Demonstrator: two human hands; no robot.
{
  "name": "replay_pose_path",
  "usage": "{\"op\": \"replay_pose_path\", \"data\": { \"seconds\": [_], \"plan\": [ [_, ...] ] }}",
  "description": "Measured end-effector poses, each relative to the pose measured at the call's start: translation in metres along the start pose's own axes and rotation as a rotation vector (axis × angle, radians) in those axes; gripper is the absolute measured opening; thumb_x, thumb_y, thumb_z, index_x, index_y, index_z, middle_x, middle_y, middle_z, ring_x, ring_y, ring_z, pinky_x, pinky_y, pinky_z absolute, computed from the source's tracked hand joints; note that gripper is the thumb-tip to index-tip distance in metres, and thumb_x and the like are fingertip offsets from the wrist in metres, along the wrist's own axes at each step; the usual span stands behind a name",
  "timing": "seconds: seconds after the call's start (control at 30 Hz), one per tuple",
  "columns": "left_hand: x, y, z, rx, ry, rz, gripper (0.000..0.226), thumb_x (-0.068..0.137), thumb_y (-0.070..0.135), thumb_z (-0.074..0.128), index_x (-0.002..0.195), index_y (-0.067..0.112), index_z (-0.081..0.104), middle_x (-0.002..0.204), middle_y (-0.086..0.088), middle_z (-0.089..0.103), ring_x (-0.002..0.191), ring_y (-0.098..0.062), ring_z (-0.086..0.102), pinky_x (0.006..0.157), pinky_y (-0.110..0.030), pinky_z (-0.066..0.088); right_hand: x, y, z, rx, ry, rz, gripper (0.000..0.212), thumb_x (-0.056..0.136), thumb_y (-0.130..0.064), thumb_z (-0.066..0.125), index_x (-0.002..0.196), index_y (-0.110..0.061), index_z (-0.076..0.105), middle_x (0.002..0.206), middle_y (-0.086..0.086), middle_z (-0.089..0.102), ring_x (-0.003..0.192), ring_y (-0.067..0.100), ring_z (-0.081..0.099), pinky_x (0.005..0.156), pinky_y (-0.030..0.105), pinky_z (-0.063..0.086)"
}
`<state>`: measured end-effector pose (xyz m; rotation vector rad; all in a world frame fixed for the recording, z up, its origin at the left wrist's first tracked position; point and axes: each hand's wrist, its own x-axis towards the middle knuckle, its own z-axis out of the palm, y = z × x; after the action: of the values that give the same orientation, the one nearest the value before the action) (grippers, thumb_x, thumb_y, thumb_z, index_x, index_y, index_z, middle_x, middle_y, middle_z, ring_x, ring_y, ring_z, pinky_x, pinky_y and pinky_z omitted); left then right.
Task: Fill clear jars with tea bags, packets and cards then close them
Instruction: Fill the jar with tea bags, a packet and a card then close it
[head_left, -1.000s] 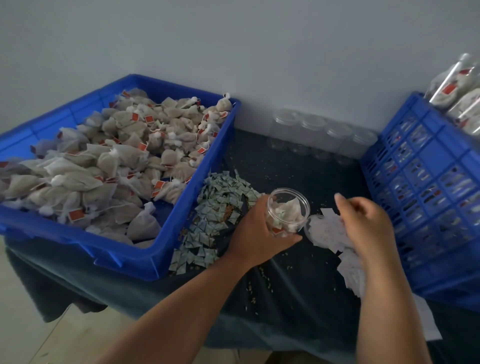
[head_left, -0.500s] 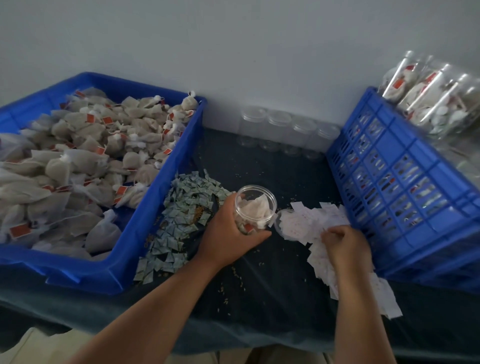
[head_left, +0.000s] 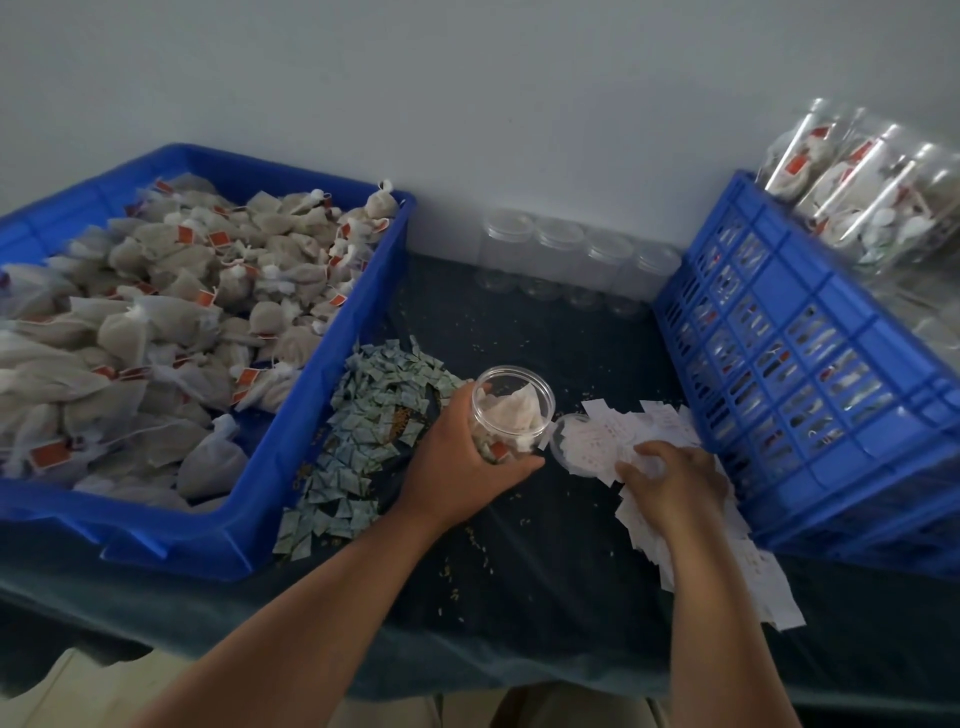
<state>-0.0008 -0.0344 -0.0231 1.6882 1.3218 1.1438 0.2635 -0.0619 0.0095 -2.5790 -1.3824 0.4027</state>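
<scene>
Head view: the left hand (head_left: 457, 462) grips an open jar (head_left: 498, 384), with tea bags (head_left: 517, 418) already inside. The right hand (head_left: 675, 478) rests curled on the cards (head_left: 597, 441) just beside it; whether it pinches one is unclear. The card, perhaps a packet, and the closing seem left to do.

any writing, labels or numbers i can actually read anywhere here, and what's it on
Nothing can be read.
On the white cards: faint pinkish print, too blurred.
On the green packets: printed pattern, too small.
On the orange-red tags of the tea bags: no legible text.
On the clear jar: no label visible.
</scene>
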Motion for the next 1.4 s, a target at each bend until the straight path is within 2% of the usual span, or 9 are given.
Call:
{"op": "replay_pose_path", "data": {
  "seconds": [0.1, 0.37, 0.53, 0.73, 0.83, 0.97, 1.2, 1.3, 1.4],
  "plan": [
    [0.0, 0.0, 0.0, -0.002, 0.001, 0.002, 0.111, 0.062, 0.069, 0.093, 0.154, 0.04, 0.037, 0.143, 0.025, 0.054, 0.13, 0.004, 0.056, 0.108, -0.022, 0.049, 0.006, 0.004, 0.002, 0.099, -0.009, 0.011, 0.034, 0.097, -0.053, 0.073, 0.125, -0.035, 0.068, 0.157, 0.007, 0.04, 0.143, 0.038, 0.041, 0.116, 0.045, 0.036],
    [0.0, 0.0, 0.0, 0.012, 0.004, 0.006, 0.112, 0.063, 0.067, 0.093, 0.155, 0.035, 0.038, 0.146, 0.02, 0.056, 0.132, 0.003, 0.054, 0.109, -0.024, 0.049, 0.012, 0.006, -0.001, -0.022, -0.087, -0.036, 0.054, 0.097, -0.061, 0.069, 0.144, -0.036, 0.058, 0.161, 0.007, 0.034, 0.144, 0.039, 0.041, 0.116, 0.045, 0.038],
    [-0.001, 0.001, 0.001, 0.004, 0.007, 0.006, 0.107, 0.062, 0.069, 0.092, 0.151, 0.041, 0.039, 0.141, 0.026, 0.055, 0.128, 0.009, 0.054, 0.103, -0.016, 0.046, 0.016, 0.004, -0.013, -0.126, -0.135, -0.082, 0.034, 0.102, -0.058, 0.062, 0.101, -0.024, 0.067, 0.141, 0.009, 0.047, 0.122, 0.032, 0.056, 0.109, 0.041, 0.046],
    [-0.001, 0.004, -0.002, 0.011, 0.028, 0.013, 0.095, 0.061, 0.072, 0.091, 0.138, 0.058, 0.038, 0.13, 0.042, 0.053, 0.122, 0.019, 0.054, 0.092, -0.002, 0.042, -0.007, 0.021, -0.012, 0.556, 0.1, -0.046, 0.02, 0.11, -0.038, 0.055, 0.104, -0.029, 0.072, 0.099, -0.007, 0.066, 0.091, 0.016, 0.064, 0.074, 0.036, 0.048],
    [-0.001, 0.003, -0.001, 0.006, 0.027, 0.013, 0.098, 0.061, 0.072, 0.091, 0.142, 0.054, 0.038, 0.129, 0.043, 0.051, 0.122, 0.018, 0.054, 0.093, -0.003, 0.042, -0.018, 0.024, -0.025, 0.78, 0.187, -0.055, 0.007, 0.104, -0.04, 0.066, 0.103, -0.037, 0.072, 0.096, -0.008, 0.077, 0.089, 0.014, 0.073, 0.077, 0.038, 0.055],
    [-0.001, 0.0, 0.001, -0.003, 0.024, 0.035, 0.105, 0.063, 0.066, 0.093, 0.15, 0.037, 0.042, 0.138, 0.024, 0.057, 0.126, 0.007, 0.056, 0.103, -0.018, 0.05, -0.027, 0.008, -0.041, 0.987, 0.102, -0.149, 0.017, 0.107, -0.039, 0.058, 0.112, -0.03, 0.073, 0.104, -0.011, 0.082, 0.093, 0.004, 0.077, 0.083, 0.034, 0.056],
    [-0.001, 0.003, 0.0, 0.008, 0.017, 0.024, 0.101, 0.063, 0.066, 0.095, 0.145, 0.044, 0.04, 0.133, 0.028, 0.057, 0.123, 0.017, 0.053, 0.098, -0.009, 0.049, -0.041, -0.03, -0.047, 1.032, -0.02, -0.358, 0.009, 0.103, -0.036, 0.071, 0.1, -0.035, 0.079, 0.096, -0.001, 0.081, 0.081, 0.007, 0.075, 0.071, 0.023, 0.059],
    [0.0, 0.003, -0.001, 0.005, 0.02, 0.021, 0.098, 0.062, 0.066, 0.094, 0.142, 0.045, 0.041, 0.131, 0.027, 0.059, 0.121, 0.013, 0.057, 0.096, -0.012, 0.052, -0.051, -0.06, -0.048, 1.0, -0.081, -0.425, 0.017, 0.109, -0.037, 0.061, 0.102, -0.029, 0.074, 0.094, 0.0, 0.082, 0.079, 0.01, 0.075, 0.07, 0.029, 0.057],
    [-0.001, 0.004, -0.001, -0.007, 0.022, 0.022, 0.097, 0.062, 0.065, 0.094, 0.142, 0.046, 0.042, 0.13, 0.024, 0.062, 0.119, 0.008, 0.061, 0.097, -0.02, 0.056, -0.053, -0.082, -0.05, 0.802, -0.144, -0.47, 0.031, 0.101, -0.05, 0.062, 0.083, -0.027, 0.074, 0.072, -0.006, 0.073, 0.061, 0.005, 0.061, 0.066, 0.033, 0.049]
  ]
}}
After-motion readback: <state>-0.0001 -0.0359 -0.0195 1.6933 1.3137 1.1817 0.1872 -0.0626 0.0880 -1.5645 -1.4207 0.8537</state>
